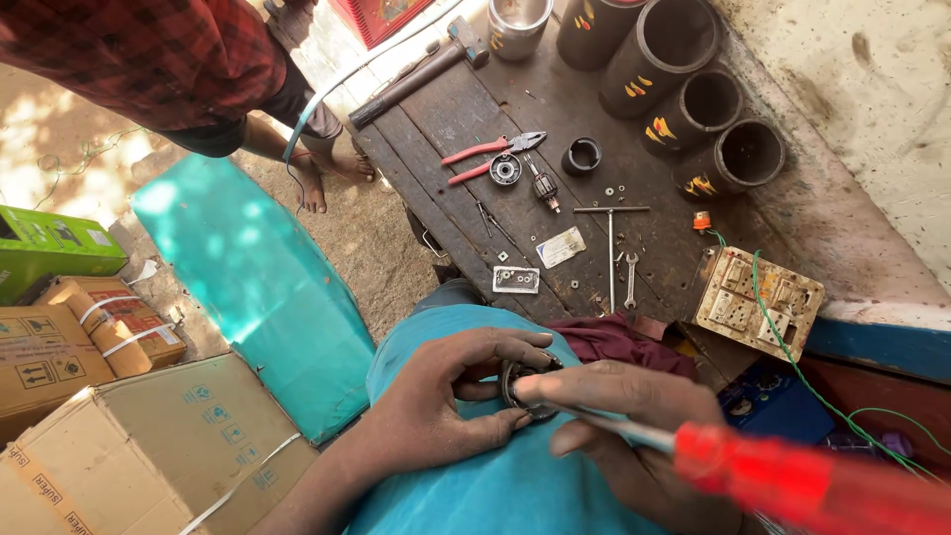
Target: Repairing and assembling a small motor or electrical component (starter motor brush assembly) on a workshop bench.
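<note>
The left hand (436, 401) is gripping a small round metal part (523, 381) on the lap, the right hand (634, 421) is grasping a red-handled screwdriver (792, 476) against it, so the work seems unfinished, with armature (544, 185) and bearing (505, 169) lying on the workbench (446, 119) beside the pliers (490, 154).

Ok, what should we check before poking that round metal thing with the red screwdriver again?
1. Left hand grips the round metal part: ok.
2. Right hand holds the red screwdriver: ok.
3. Screwdriver tip seated in the part: cannot tell, fingers hide it.
4. Part steadied on the lap, over the blue cloth: ok.
5. Pliers within reach on the wooden bench: ok.
6. Small loose nuts scattered on the bench, unsecured: not ok.
</note>
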